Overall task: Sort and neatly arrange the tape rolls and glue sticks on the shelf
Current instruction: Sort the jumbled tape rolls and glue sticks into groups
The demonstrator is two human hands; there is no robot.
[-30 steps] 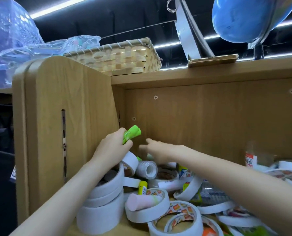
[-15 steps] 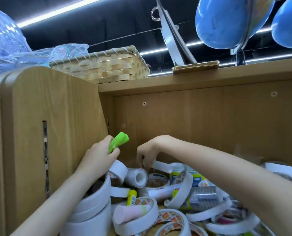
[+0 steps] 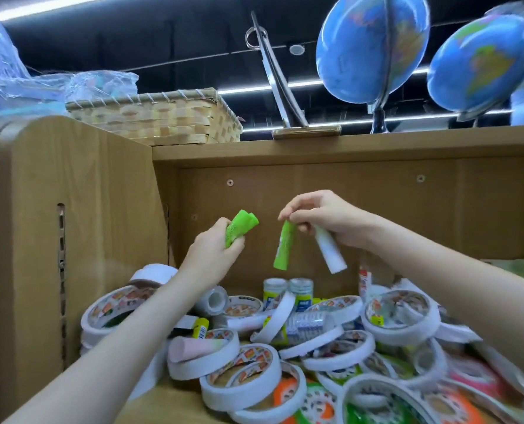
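Observation:
My left hand (image 3: 211, 252) grips green glue sticks (image 3: 239, 226) that poke up out of the fist, raised above the pile at the left of the shelf. My right hand (image 3: 325, 218) is lifted beside it and holds two sticks hanging downward: a green glue stick (image 3: 283, 246) pinched at its top and a white glue stick (image 3: 329, 254) held by the other fingers. Below lies a jumbled heap of white tape rolls (image 3: 242, 377), with a pink stick (image 3: 193, 348) inside one roll and a yellow-capped glue stick (image 3: 200, 327) among them.
The wooden shelf has a side panel (image 3: 71, 240) on the left and a back wall (image 3: 407, 215). Two clear-capped bottles (image 3: 288, 293) stand at the back. On top sit a woven basket (image 3: 159, 117), plastic-wrapped goods (image 3: 16, 87) and blue globes (image 3: 374, 47).
My right hand reached into the pile, then rose holding a green and a white glue stick. My left hand lifted slightly with its green sticks.

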